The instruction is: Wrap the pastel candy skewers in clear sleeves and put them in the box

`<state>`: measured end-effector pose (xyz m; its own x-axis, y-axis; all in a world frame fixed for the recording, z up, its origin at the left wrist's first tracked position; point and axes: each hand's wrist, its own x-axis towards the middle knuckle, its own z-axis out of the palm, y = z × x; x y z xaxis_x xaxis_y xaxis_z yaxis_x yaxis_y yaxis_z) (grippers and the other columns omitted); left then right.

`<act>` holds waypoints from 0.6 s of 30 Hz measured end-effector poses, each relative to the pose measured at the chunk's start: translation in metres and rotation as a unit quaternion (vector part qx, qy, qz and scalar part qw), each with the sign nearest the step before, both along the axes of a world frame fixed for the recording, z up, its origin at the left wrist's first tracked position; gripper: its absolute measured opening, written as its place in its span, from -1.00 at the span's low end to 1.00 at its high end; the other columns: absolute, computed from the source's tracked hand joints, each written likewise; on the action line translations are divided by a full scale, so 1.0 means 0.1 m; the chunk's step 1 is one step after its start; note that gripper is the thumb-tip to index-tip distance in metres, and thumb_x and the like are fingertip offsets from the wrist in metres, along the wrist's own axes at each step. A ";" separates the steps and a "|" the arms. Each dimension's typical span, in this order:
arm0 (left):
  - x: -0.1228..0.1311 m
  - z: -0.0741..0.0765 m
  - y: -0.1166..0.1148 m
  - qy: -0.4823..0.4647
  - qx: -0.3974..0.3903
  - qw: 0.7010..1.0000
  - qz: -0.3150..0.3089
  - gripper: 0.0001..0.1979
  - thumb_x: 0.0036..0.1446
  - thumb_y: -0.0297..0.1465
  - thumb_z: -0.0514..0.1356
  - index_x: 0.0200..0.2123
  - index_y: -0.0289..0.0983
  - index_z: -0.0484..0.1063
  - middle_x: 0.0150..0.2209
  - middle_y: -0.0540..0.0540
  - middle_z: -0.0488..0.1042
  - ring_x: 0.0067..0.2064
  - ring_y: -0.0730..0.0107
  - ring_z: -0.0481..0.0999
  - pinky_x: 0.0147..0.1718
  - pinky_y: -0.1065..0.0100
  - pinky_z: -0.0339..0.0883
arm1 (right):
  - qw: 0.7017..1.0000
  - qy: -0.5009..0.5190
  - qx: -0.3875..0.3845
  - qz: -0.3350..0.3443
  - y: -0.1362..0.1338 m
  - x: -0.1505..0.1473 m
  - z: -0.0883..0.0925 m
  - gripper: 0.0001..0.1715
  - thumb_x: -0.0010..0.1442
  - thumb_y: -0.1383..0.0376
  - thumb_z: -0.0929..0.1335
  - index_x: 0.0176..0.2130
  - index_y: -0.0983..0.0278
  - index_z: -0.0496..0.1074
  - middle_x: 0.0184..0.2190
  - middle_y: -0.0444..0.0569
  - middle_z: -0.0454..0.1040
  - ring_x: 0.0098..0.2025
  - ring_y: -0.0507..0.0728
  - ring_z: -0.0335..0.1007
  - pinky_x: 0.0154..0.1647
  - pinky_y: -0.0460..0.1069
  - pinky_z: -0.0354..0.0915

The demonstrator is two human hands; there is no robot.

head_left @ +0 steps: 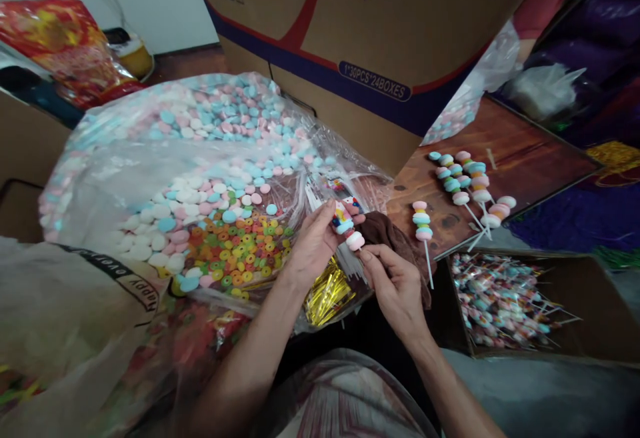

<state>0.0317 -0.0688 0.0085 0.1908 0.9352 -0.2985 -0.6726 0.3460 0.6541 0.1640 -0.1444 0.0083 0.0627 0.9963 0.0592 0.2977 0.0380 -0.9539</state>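
My left hand (pixel 316 241) is closed around a small candy skewer (pixel 346 225) of pastel discs with a little figure on top. My right hand (pixel 395 285) pinches the lower end of the same skewer, just under a pink disc (pixel 355 241). Both hands hover over a brown cloth (pixel 385 231) and a bundle of gold twist ties (pixel 327 295). To the left lies a big clear bag of pastel round candies (pixel 200 158) with a heap of bright ring candies (pixel 240 245) in it.
Finished candy skewers (pixel 465 185) lie on a wooden board (pixel 530 158) at the right. A cardboard box (pixel 505 301) below it holds several wrapped skewers. A large printed carton (pixel 350 38) stands behind. A plastic bag (pixel 60 305) lies at the left.
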 end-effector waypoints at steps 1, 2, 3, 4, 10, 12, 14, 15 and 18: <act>0.01 0.01 -0.02 0.010 0.000 1.000 0.005 -0.71 0.11 -0.19 0.30 -0.28 -0.32 0.53 -0.27 -0.18 0.61 -0.19 0.20 0.64 -0.26 0.33 0.49 | 1.000 -0.018 0.004 0.001 0.00 0.00 -0.01 -0.74 0.32 0.20 0.28 -0.32 0.28 0.45 -0.60 -0.22 0.21 -0.58 -0.04 0.10 -0.58 -0.13 0.09; 0.02 0.01 -0.03 0.020 -0.001 1.000 0.011 -0.70 0.10 -0.18 0.31 -0.30 -0.33 0.52 -0.29 -0.18 0.61 -0.20 0.19 0.64 -0.26 0.31 0.50 | 0.999 -0.044 0.016 -0.001 -0.01 0.00 -0.01 -0.78 0.32 0.22 0.28 -0.26 0.27 0.45 -0.59 -0.22 0.25 -0.57 -0.03 0.13 -0.57 -0.13 0.12; 0.03 0.03 -0.05 0.029 -0.004 0.999 0.015 -0.69 0.09 -0.17 0.32 -0.31 -0.34 0.52 -0.30 -0.18 0.61 -0.21 0.19 0.64 -0.26 0.30 0.50 | 0.996 -0.077 0.037 -0.006 -0.01 0.00 -0.02 -0.81 0.32 0.24 0.27 -0.18 0.27 0.44 -0.56 -0.20 0.30 -0.57 -0.03 0.17 -0.55 -0.13 0.15; 0.04 0.04 -0.06 0.036 -0.008 0.999 0.021 -0.68 0.07 -0.16 0.32 -0.33 -0.33 0.51 -0.32 -0.17 0.61 -0.22 0.19 0.64 -0.27 0.30 0.51 | 0.991 -0.114 0.065 -0.012 -0.01 0.00 -0.03 -0.78 0.32 0.27 0.27 -0.08 0.26 0.42 -0.52 -0.18 0.36 -0.55 -0.01 0.22 -0.53 -0.13 0.19; 0.05 0.08 -0.09 0.083 -0.041 0.995 0.034 -0.60 -0.02 -0.07 0.35 -0.36 -0.31 0.43 -0.41 -0.11 0.60 -0.25 0.20 0.65 -0.27 0.31 0.52 | 0.900 -0.381 0.199 0.074 0.03 0.09 -0.13 -0.39 0.32 0.48 0.13 0.24 0.14 0.33 -0.52 -0.13 0.36 -0.59 -0.03 0.25 -0.60 -0.17 0.13; 0.05 0.08 -0.09 0.100 -0.045 0.994 0.026 -0.57 -0.04 -0.05 0.35 -0.38 -0.30 0.41 -0.41 -0.12 0.60 -0.23 0.19 0.65 -0.26 0.29 0.52 | 0.870 -0.443 0.199 0.082 0.04 0.11 -0.14 -0.35 0.28 0.52 0.13 0.22 0.11 0.38 -0.57 -0.15 0.29 -0.65 -0.06 0.14 -0.66 -0.17 0.03; 0.05 0.09 -0.10 0.111 -0.047 0.992 0.021 -0.55 -0.05 -0.03 0.35 -0.37 -0.30 0.39 -0.40 -0.13 0.60 -0.22 0.16 0.65 -0.25 0.27 0.53 | 0.859 -0.472 0.185 0.074 0.04 0.11 -0.14 -0.34 0.27 0.53 0.15 0.22 0.10 0.38 -0.56 -0.15 0.31 -0.66 -0.08 0.14 -0.66 -0.18 0.02; 0.06 0.10 -0.10 0.113 -0.047 0.992 0.020 -0.55 -0.05 -0.02 0.35 -0.37 -0.31 0.39 -0.40 -0.13 0.60 -0.22 0.16 0.65 -0.24 0.26 0.53 | 0.859 -0.477 0.175 0.068 0.03 0.10 -0.13 -0.34 0.26 0.53 0.16 0.23 0.10 0.37 -0.55 -0.14 0.34 -0.65 -0.08 0.18 -0.65 -0.19 0.03; 0.07 0.11 -0.11 0.110 -0.050 0.992 0.025 -0.53 -0.04 0.00 0.33 -0.37 -0.31 0.39 -0.40 -0.15 0.61 -0.22 0.14 0.65 -0.23 0.24 0.53 | 0.864 -0.478 0.146 0.057 0.01 0.06 -0.10 -0.34 0.27 0.51 0.18 0.25 0.09 0.34 -0.53 -0.12 0.40 -0.61 -0.06 0.28 -0.62 -0.19 0.09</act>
